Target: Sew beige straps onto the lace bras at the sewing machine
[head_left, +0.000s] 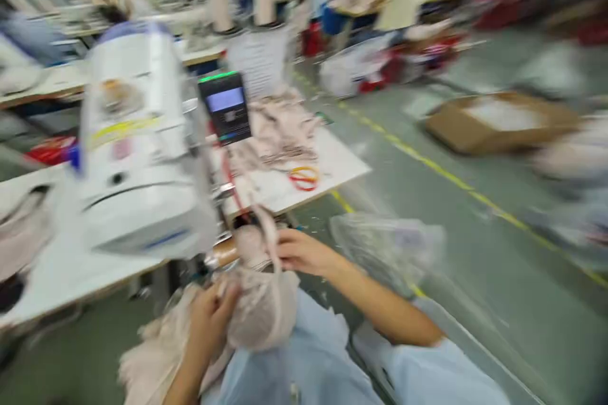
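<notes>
A pale pink bra with a lace cup lies across my lap, one strap rising toward the sewing machine. My left hand is closed on the bra's left side, thumb on top. On the other side my right hand pinches the bra's edge and strap, its fingertips partly hidden behind the fabric. More pale pink fabric hangs beneath my left forearm. The machine's narrow end stands just beyond my hands. The picture is smeared by motion.
Orange-and-red-handled scissors lie on the white table beside piled pink garments. A small screen device stands near the machine. A clear plastic bag and a cardboard box are on the floor. People work farther back.
</notes>
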Demonstrator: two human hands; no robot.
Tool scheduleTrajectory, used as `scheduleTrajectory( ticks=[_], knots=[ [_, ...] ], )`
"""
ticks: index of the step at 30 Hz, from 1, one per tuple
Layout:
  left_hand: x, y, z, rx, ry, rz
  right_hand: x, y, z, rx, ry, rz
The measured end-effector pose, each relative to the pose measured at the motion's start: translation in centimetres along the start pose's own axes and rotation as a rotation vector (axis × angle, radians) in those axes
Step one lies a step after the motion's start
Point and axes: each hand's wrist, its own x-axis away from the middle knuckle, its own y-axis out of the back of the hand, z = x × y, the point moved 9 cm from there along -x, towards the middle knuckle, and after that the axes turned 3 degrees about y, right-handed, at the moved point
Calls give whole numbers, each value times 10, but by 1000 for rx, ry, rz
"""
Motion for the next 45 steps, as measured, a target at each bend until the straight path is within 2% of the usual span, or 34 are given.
scheduleTrajectory(
  ticks=[1, 2, 4, 9, 13, 17, 21, 23, 26, 27, 29, 31, 33, 36, 39, 42, 45],
  knots=[
    [1, 6, 17, 8, 57, -29, 5, 0, -24, -43, -88, -1],
    [1, 8, 30, 32, 91, -21, 10, 1, -39, -28, -108, -14],
    [3, 7, 45, 118, 150, -9, 21, -9, -51, 58, -89, 42],
    [11, -5, 29, 209, 129, 46, 22, -47, -38, 345, 23, 154],
    [13, -6, 25, 168, 113, 94, 6, -58, -33, 430, 36, 163],
    [12, -3, 23, 173, 78, 139, 4, -60, -30, 475, 78, 107],
    [10, -8, 10, 278, -49, 115, 8, -55, -35, 296, 83, -16],
    [12, -16, 12, 371, -52, 60, 8, -47, -45, 215, 11, -112],
    [18, -18, 24, 385, -24, -129, 7, -34, -55, 165, -78, -220],
    [21, -13, 24, 343, -54, -200, 5, -32, -55, 162, -88, -223],
    [26, -1, 10, 205, -221, -283, -1, -30, -52, 157, -94, -183],
    [29, 8, -11, 48, -433, -267, -9, -25, -47, 120, -99, -153],
    [24, 18, -20, -46, -498, -228, -19, -15, -43, 63, -103, -168],
    [6, 37, -12, -20, -301, -223, -39, -1, -41, 38, -121, -170],
    [-6, 44, -2, 37, -104, -196, -60, 2, -38, 166, -125, -119],
    [-9, 43, 2, 64, 11, -147, -77, 1, -21, 407, -3, -134],
    [-9, 44, 0, 83, 33, -124, -87, -7, 2, 677, 185, -175]
  ],
)
